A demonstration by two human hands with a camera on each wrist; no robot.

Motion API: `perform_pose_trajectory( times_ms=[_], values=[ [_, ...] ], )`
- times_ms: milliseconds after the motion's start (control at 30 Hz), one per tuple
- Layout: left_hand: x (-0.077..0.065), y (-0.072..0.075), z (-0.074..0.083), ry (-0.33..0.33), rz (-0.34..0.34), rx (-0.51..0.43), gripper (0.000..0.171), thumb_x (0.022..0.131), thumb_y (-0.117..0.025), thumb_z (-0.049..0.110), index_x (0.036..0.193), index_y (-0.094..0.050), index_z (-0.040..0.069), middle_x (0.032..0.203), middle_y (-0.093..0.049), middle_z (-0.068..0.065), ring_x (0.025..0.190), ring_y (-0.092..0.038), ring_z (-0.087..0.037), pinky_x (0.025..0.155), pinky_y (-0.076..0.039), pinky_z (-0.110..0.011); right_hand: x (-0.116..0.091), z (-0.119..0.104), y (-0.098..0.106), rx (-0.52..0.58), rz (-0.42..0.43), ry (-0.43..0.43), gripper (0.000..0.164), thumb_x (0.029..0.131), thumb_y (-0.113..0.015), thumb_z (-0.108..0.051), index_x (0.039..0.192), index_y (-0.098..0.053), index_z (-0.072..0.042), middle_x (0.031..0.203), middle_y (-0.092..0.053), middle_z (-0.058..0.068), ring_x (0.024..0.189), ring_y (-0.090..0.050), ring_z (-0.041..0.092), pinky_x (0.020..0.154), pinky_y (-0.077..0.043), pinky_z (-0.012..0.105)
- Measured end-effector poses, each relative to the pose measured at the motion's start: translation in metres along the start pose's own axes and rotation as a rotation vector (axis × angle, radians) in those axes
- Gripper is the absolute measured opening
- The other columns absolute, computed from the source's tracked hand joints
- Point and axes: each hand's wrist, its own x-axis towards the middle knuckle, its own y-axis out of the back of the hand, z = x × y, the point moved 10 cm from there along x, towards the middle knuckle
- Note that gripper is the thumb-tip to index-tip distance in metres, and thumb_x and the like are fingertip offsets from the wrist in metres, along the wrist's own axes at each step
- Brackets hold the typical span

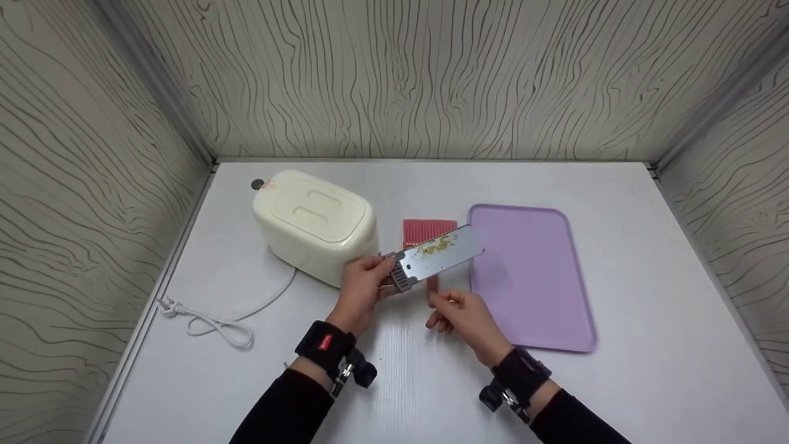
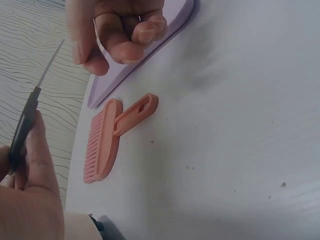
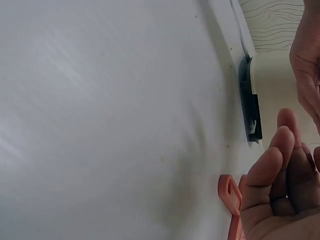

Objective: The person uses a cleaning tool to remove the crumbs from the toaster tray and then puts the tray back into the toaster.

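Observation:
My left hand [image 1: 360,290] grips the grey slotted end of a flat metal toaster crumb tray [image 1: 453,260], thumb on top. Yellow-brown crumbs [image 1: 436,245] lie on its upper face. The tray is held up above the table; in the left wrist view the crumb tray [image 2: 27,117] appears nearly edge-on. Beneath it a pink brush [image 2: 107,145] lies flat on the table, bristles partly hidden by the metal in the head view. My right hand [image 1: 465,317] hovers near the brush handle [image 1: 433,285], fingers loosely bent and holding nothing.
A cream toaster [image 1: 308,225] stands left of the hands, its white cord [image 1: 228,324] and plug lying on the table. At right lies a purple tray [image 1: 530,277]. Small crumbs [image 2: 283,185] are scattered on the white table. Patterned walls [image 1: 425,80] enclose the back and sides.

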Motion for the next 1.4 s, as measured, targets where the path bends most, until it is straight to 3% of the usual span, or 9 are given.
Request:
perform_pose_trajectory(
  times_ms=[333, 767, 1000, 1133, 1400],
  values=[
    [-0.003, 0.007, 0.007, -0.028, -0.002, -0.003, 0.027, 0.1, -0.064, 0.007, 0.117, -0.063, -0.014, 0.096, -0.07, -0.016, 0.081, -0.073, -0.021, 0.075, -0.064, -0.033, 0.007, -0.006, 0.014, -0.268, 0.109, 0.049, 0.019, 0.101, -0.065, -0.019, 0.102, -0.072, -0.002, 0.071, -0.071, 0.005, 0.071, -0.065, 0.02, 0.065, -0.054, 0.029],
    [-0.004, 0.01, -0.002, 0.003, 0.004, 0.035, 0.025, 0.1, -0.065, 0.008, 0.115, -0.066, -0.012, 0.096, -0.068, -0.014, 0.08, -0.073, -0.019, 0.076, -0.064, -0.033, 0.01, -0.009, 0.014, -0.393, 0.137, 0.11, 0.015, 0.1, -0.066, -0.017, 0.098, -0.074, -0.004, 0.074, -0.072, 0.004, 0.071, -0.066, 0.021, 0.059, -0.05, 0.026],
    [-0.003, 0.01, -0.004, 0.004, 0.007, 0.033, 0.025, 0.101, -0.064, 0.008, 0.115, -0.064, -0.012, 0.097, -0.069, -0.015, 0.08, -0.073, -0.019, 0.076, -0.064, -0.033, 0.009, -0.019, 0.01, -0.602, 0.197, 0.226, 0.009, 0.099, -0.068, -0.015, 0.098, -0.074, -0.009, 0.077, -0.069, 0.0, 0.069, -0.061, 0.012, 0.061, -0.052, 0.029],
    [-0.004, 0.011, -0.005, 0.011, 0.016, 0.039, 0.024, 0.101, -0.064, 0.009, 0.114, -0.065, -0.011, 0.097, -0.069, -0.015, 0.081, -0.072, -0.02, 0.076, -0.064, -0.033, 0.008, -0.028, 0.006, -0.748, 0.253, 0.331, 0.007, 0.097, -0.07, -0.016, 0.096, -0.072, -0.009, 0.083, -0.071, 0.001, 0.074, -0.061, 0.015, 0.065, -0.054, 0.033],
    [-0.004, 0.01, -0.004, 0.009, 0.004, 0.009, 0.028, 0.102, -0.064, 0.011, 0.118, -0.063, -0.011, 0.099, -0.068, -0.014, 0.083, -0.071, -0.018, 0.075, -0.063, -0.031, 0.014, -0.038, 0.0, -0.947, 0.348, 0.481, 0.022, 0.089, -0.077, -0.023, 0.079, -0.069, -0.006, 0.072, -0.066, 0.005, 0.067, -0.054, 0.022, 0.062, -0.047, 0.037]
  ],
)
